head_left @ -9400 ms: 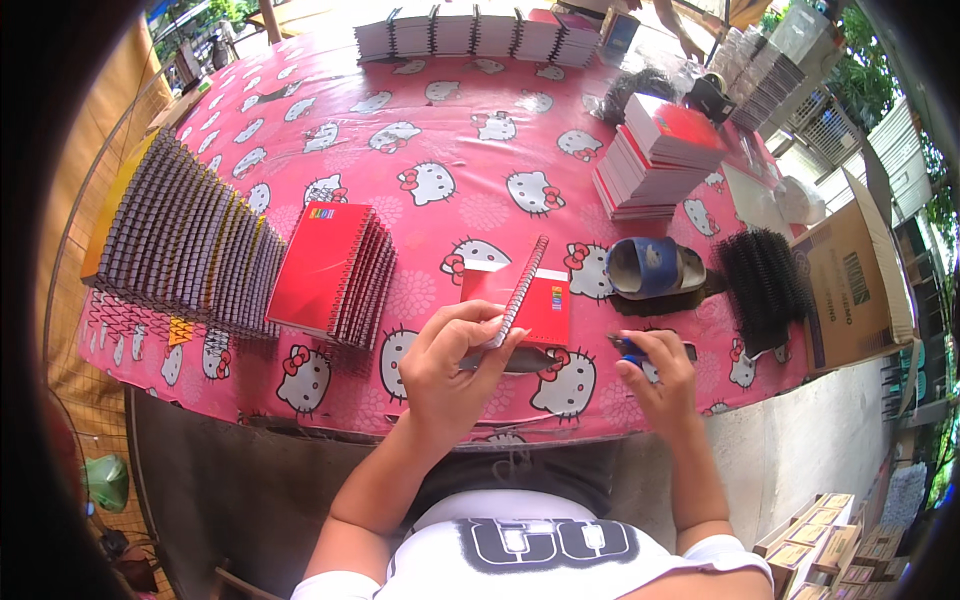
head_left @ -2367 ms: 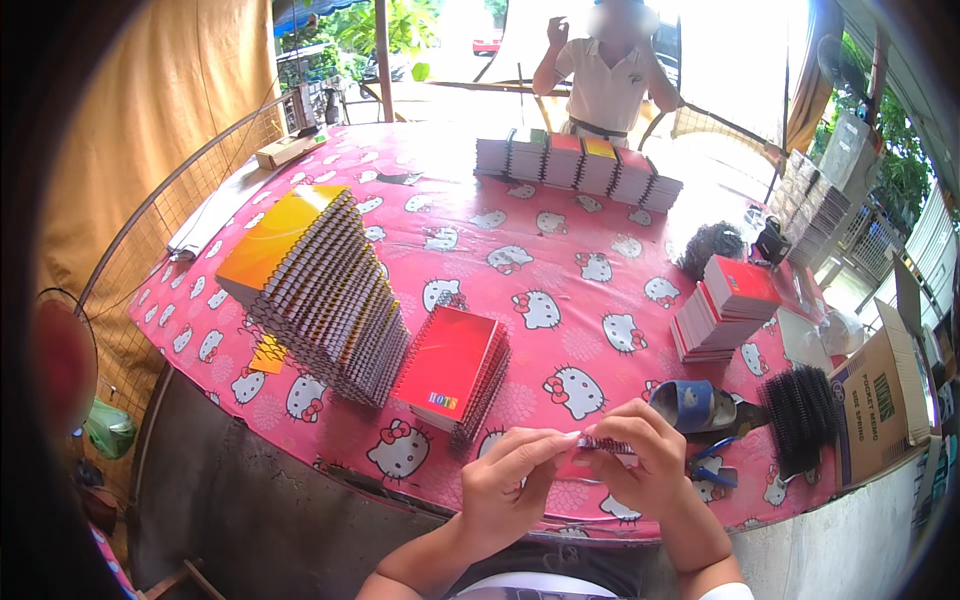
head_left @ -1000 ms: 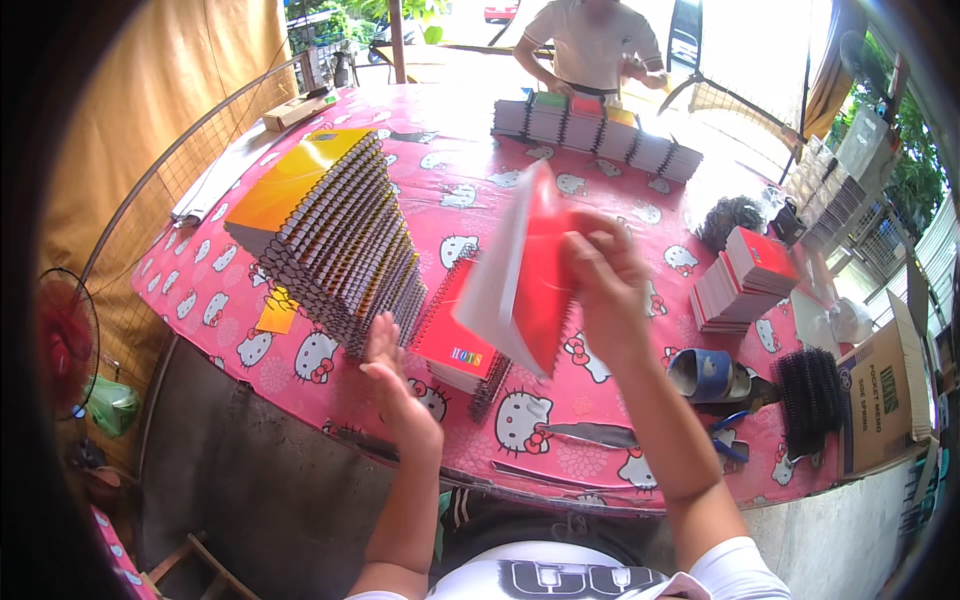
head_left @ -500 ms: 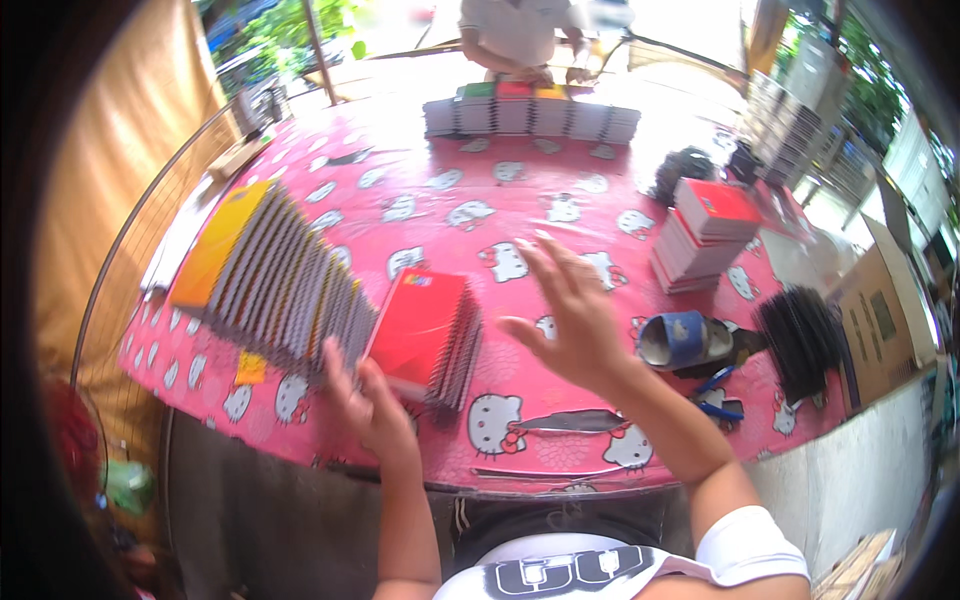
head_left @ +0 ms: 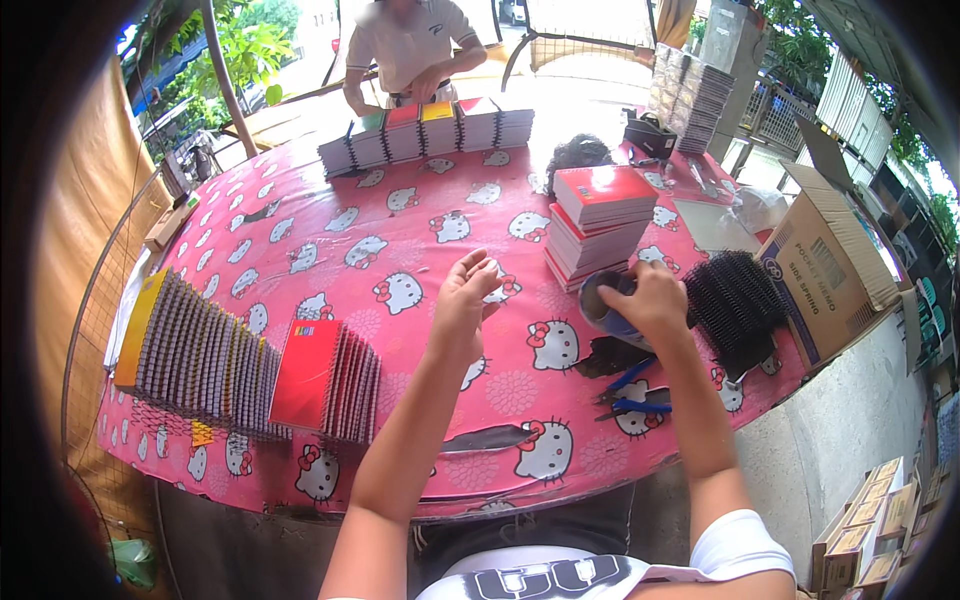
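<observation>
My right hand is closed round a blue and grey slipper, at the foot of a stack of red-covered books. Part of the slipper is hidden by the hand. Over the middle of the table, my left hand is in the air with loosely bent fingers apart and nothing in it. Left of it, red spiral notebooks stand in a row against a longer row of spiral notebooks with a yellow cover at its end. Blue-handled pliers lie below my right hand.
A pink cartoon-print cloth covers the table. Black spiral coils and a cardboard box are on the right. Across the table a person stands behind a row of book stacks. Another tall stack stands far right.
My right hand has come down and right onto the slipper and taken hold of it. The left hand has left the red notebooks and moved right. The view has turned right.
</observation>
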A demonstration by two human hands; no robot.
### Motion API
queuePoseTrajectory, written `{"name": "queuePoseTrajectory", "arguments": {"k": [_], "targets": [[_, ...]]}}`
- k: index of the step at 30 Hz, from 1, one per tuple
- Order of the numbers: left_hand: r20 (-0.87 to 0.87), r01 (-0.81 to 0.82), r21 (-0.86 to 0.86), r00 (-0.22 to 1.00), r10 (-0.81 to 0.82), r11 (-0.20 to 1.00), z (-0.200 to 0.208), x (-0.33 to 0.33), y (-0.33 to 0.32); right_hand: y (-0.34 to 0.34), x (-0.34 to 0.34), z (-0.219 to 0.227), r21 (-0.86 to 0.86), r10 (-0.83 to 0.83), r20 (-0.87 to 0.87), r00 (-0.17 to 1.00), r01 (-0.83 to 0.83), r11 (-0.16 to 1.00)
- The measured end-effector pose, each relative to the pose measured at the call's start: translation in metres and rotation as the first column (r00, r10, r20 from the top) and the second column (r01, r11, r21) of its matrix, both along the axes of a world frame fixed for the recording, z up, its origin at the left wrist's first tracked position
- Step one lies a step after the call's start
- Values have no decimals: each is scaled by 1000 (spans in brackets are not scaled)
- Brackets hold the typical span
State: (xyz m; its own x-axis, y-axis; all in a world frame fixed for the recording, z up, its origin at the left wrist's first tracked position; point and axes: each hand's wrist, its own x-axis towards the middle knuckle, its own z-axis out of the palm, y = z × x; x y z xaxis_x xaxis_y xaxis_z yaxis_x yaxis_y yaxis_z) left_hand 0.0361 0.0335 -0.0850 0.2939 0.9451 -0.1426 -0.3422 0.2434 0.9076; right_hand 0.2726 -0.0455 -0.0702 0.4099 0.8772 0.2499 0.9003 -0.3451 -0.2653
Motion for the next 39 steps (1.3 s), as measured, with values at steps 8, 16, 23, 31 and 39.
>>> {"name": "queuePoseTrajectory", "arguments": {"k": [8,16,23,31,39], "targets": [[-11,215,-209,975,-222,954,-20,58,57,26,53,21,7,108,-437,893,-117,993],[184,282,-515,959,-216,810,-22,105,66,112,155,-17,-151,-145,-987,76,-82,985],[314,249,-532,946,-85,809,-20,108,66,131,148,-50,-53,-51,-999,18,-283,958],[398,103,-256,917,7,961,-17,48,29,147,42,-37,-108,-92,-994,57,-475,874],[67,-22,-257,997,41,966,-14,-75,-41,57,-83,-21,-196,-286,-955,-80,-553,809]]}}
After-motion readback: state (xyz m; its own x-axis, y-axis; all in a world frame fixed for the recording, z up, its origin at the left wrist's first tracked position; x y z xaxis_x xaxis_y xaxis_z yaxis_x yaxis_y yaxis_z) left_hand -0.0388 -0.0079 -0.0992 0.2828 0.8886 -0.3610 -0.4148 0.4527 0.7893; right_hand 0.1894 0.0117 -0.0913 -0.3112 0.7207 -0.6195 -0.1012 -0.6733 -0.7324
